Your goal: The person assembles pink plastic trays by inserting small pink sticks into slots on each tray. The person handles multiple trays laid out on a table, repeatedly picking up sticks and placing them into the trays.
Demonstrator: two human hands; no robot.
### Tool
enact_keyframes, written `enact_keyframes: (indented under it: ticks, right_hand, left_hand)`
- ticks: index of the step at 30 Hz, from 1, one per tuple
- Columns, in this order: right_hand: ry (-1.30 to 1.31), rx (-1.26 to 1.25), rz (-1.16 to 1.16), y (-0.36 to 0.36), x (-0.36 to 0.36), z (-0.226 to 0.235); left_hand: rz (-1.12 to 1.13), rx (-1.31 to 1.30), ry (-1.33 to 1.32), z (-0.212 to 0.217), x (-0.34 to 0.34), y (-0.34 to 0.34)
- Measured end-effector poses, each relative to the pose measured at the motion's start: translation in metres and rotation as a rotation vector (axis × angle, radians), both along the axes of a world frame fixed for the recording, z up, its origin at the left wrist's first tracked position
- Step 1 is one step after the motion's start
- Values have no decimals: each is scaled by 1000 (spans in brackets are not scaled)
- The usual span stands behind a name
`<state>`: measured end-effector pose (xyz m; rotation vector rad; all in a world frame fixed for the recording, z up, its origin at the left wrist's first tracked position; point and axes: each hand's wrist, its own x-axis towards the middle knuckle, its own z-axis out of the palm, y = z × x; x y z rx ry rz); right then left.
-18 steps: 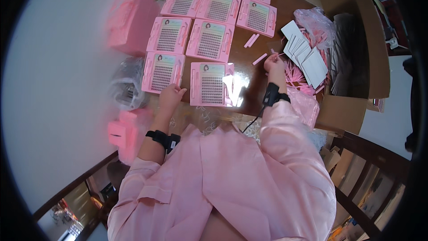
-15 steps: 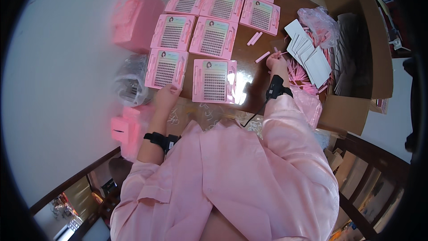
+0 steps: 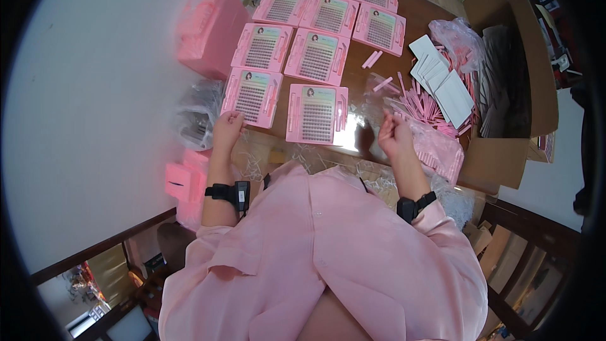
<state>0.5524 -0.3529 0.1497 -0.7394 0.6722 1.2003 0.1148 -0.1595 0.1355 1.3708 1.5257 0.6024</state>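
My left hand (image 3: 229, 127) is at the lower left corner of a pink false-eyelash tray (image 3: 254, 96), its fingers closed at the edge. The tray lies flat, with rows of dark lash clusters on a pale card. Beside it on the right lies another lash tray (image 3: 317, 113), apart from both hands. My right hand (image 3: 396, 136) is raised above the table's near edge, between that tray and a heap of pink sticks (image 3: 424, 102). Its fingers are pinched together, and what they hold, if anything, is too small to make out.
More lash trays (image 3: 317, 57) lie in rows farther back. Small pink tubes (image 3: 372, 59) rest on the brown table (image 3: 413, 17). White cards (image 3: 451, 95) top the pink heap, in front of an open cardboard box (image 3: 510, 145). Pink packages (image 3: 211, 28) stand at the left wall.
My right hand has drawn back toward me from the pink heap. My left hand has moved from the tray's lower right corner to its lower left corner. The whole view has shifted slightly.
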Motion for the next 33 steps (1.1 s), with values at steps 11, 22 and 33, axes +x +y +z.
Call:
enact_keyframes:
  ticks: [11,22,33]
  right_hand:
    - [-993,-176,719,92,-144,17]
    - [-2158,-213,1207,202,-258,-29]
    - [-1458,-193,863,197,-276,-61]
  left_hand:
    - [-9,-445,-465,13,-38,100]
    - [-170,-556,-532,-46,-76,160]
    - [-354,-156,-119,-80,-78,154]
